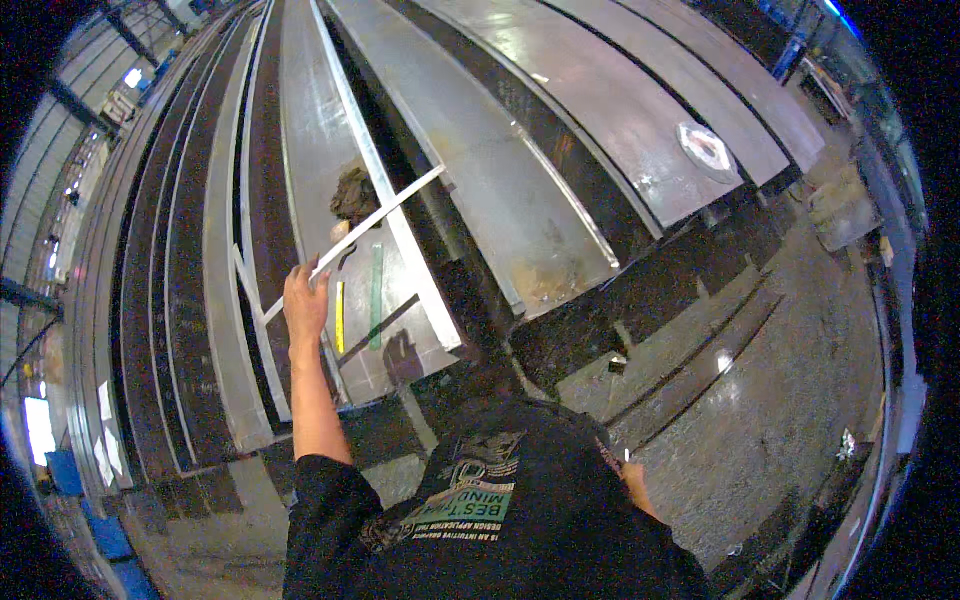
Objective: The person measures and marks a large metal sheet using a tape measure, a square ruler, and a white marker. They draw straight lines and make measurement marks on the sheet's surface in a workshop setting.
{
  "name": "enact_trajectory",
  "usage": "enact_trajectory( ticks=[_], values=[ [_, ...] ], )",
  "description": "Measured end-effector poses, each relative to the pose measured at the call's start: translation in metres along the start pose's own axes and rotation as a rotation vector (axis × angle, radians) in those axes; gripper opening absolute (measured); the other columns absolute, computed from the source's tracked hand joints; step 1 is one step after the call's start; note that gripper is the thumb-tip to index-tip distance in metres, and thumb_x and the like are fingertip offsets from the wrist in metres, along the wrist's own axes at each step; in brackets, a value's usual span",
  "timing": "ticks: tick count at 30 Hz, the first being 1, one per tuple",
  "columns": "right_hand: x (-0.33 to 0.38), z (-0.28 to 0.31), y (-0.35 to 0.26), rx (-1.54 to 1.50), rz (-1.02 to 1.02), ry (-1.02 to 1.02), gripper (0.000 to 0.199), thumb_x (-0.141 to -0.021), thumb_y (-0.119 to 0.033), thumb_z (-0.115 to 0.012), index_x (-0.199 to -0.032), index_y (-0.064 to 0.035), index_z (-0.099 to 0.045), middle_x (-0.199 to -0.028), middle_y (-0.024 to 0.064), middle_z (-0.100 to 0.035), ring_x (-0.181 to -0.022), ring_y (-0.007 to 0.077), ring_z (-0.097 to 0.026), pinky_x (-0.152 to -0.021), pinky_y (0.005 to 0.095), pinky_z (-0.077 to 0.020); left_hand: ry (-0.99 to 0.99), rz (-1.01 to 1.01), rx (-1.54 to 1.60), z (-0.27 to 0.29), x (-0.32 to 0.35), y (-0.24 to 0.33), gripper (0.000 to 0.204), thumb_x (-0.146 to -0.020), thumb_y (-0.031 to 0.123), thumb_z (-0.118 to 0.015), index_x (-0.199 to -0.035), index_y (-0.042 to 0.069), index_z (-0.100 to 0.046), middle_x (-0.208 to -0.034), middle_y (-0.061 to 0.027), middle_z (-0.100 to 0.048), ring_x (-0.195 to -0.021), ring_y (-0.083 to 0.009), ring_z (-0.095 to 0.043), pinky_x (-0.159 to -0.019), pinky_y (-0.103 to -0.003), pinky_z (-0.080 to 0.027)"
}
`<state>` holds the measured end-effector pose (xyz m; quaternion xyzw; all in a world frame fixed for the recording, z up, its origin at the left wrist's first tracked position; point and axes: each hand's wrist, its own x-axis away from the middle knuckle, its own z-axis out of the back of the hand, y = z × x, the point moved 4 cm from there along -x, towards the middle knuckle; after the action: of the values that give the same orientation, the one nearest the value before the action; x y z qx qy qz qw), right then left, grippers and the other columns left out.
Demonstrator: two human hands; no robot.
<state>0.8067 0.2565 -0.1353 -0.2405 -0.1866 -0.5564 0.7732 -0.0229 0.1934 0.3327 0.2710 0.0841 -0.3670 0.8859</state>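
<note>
My left hand (304,305) is closed around a long, thin, pale metal square (400,195). Its long arm slants over a steel beam to the far right, and its short arm points up and away at the left. Below it on the grey steel plate (310,120) lie a yellow strip (340,318) and a green strip (377,295). Beyond them rests a crumpled brown cloth (352,195), beside a small tan object (341,231). My right hand (633,480), low at the right, grips a short white stick (627,455); my dark shirt hides part of that arm.
Long steel beams (590,60) run away from me, with dark gaps between them. A clear and white plastic-looking bundle (706,153) lies on the right plate. Grey floor (740,400) stretches along the right, and blue boxes (108,535) stand at the lower left.
</note>
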Motion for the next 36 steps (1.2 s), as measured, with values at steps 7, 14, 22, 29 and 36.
enact_trajectory(
  ticks=[7, 14, 22, 29, 36],
  values=[
    [-0.039, 0.075, -0.031, -0.537, -0.436, -0.076, 0.041, -0.080, -0.046, -0.074, -0.098, -0.0087, -0.076, -0.088, 0.0154, -0.074, -0.076, 0.0329, -0.070, -0.068, 0.0435, -0.0527, -0.368, 0.017, -0.247, -0.061, -0.031, -0.088, 0.044, -0.089, 0.035, -0.067, -0.116, 0.000, -0.062, -0.113, -0.0265, -0.063, -0.103, -0.0459, -0.061, -0.088, -0.050, -0.049],
    [-0.041, 0.223, -0.110, -0.522, -0.258, 0.276, 0.044, -0.086, -0.045, -0.069, -0.097, -0.0028, -0.071, -0.082, 0.0202, -0.069, -0.077, 0.0378, -0.066, -0.074, 0.0473, -0.0495, 0.049, -0.218, -0.109, 0.025, -0.064, -0.008, 0.021, -0.096, 0.019, -0.058, -0.106, 0.003, -0.066, -0.098, -0.0198, -0.067, -0.096, -0.0399, -0.064, -0.084, -0.046, -0.050],
    [-0.052, 0.359, -0.261, -1.040, 0.348, 0.293, 0.033, -0.097, -0.032, -0.051, -0.106, -0.0088, -0.073, -0.084, 0.0027, -0.063, -0.067, 0.0166, -0.053, -0.062, 0.0330, -0.0439, 0.332, 0.112, 0.767, 0.199, -0.068, 0.102, 0.037, -0.105, 0.034, -0.051, -0.116, 0.002, -0.064, -0.067, 0.0036, -0.041, -0.057, -0.0053, -0.035, -0.049, -0.023, -0.034],
    [0.012, 0.531, -0.396, -1.357, 0.768, 0.070, 0.049, -0.094, -0.037, -0.067, -0.134, -0.0089, -0.061, -0.100, 0.0008, -0.064, -0.091, 0.0115, -0.057, -0.084, 0.0283, -0.0463, 0.134, 0.118, 1.729, 0.106, -0.045, 0.230, 0.028, -0.106, 0.031, -0.048, -0.114, 0.005, -0.056, -0.067, 0.0039, -0.043, -0.053, -0.0081, -0.037, -0.044, -0.025, -0.034],
    [0.003, 0.550, -0.395, -1.500, 0.588, 0.226, 0.034, -0.090, -0.028, -0.074, -0.115, -0.0064, -0.069, -0.078, -0.0048, -0.057, -0.072, 0.0061, -0.052, -0.061, 0.0229, -0.0414, -0.237, 0.372, 2.140, -0.026, -0.042, 0.249, 0.036, -0.106, 0.032, -0.048, -0.128, 0.005, -0.055, -0.069, 0.0030, -0.041, -0.058, -0.0078, -0.038, -0.048, -0.024, -0.034]
  ],
)
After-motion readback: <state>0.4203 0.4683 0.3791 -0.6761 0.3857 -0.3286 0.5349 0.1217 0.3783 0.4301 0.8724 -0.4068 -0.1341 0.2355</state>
